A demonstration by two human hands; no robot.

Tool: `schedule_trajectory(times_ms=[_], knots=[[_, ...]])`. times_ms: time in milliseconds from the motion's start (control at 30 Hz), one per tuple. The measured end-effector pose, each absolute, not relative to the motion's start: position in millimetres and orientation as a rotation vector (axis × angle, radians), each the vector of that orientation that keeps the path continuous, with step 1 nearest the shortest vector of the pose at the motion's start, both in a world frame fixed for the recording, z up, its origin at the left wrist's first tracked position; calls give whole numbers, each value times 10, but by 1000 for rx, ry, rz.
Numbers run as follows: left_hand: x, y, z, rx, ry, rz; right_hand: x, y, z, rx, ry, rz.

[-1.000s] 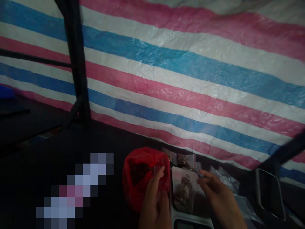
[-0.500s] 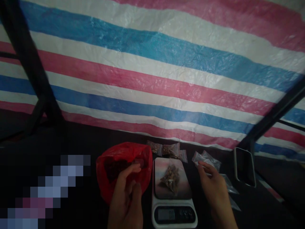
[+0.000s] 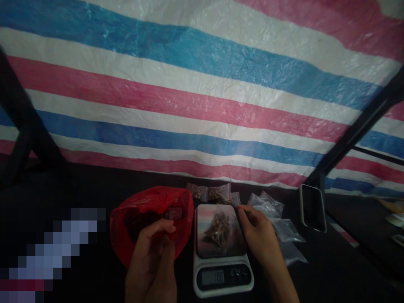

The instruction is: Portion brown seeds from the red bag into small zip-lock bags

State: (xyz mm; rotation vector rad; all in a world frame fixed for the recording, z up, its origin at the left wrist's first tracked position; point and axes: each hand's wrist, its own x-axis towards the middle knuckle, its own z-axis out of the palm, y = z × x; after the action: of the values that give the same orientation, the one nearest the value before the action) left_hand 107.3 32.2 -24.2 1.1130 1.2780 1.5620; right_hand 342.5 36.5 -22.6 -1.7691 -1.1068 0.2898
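1. The tarp [image 3: 202, 105] shows blue, white and pink stripes.
2. The bag [image 3: 148, 219] is red.
3. The scale [image 3: 222, 275] is white.
4. The worktop [image 3: 78, 189] is black.
5. The pouches [image 3: 277, 227] are clear.

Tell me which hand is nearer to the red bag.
Left. The left hand overlaps the red bag at its front rim; the right hand is across the scale.

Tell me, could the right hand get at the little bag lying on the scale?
Probably yes. The right hand hovers just beside the right edge of the scale, and the little bag lies uncovered on its platform, with nothing between them.
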Motion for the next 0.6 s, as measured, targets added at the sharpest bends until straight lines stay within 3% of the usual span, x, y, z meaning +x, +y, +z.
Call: schedule_trajectory(times_ms=[600], knots=[[1308, 213, -39, 1147, 1356, 1593, 3285, 397, -237, -1745, -1182, 247]])
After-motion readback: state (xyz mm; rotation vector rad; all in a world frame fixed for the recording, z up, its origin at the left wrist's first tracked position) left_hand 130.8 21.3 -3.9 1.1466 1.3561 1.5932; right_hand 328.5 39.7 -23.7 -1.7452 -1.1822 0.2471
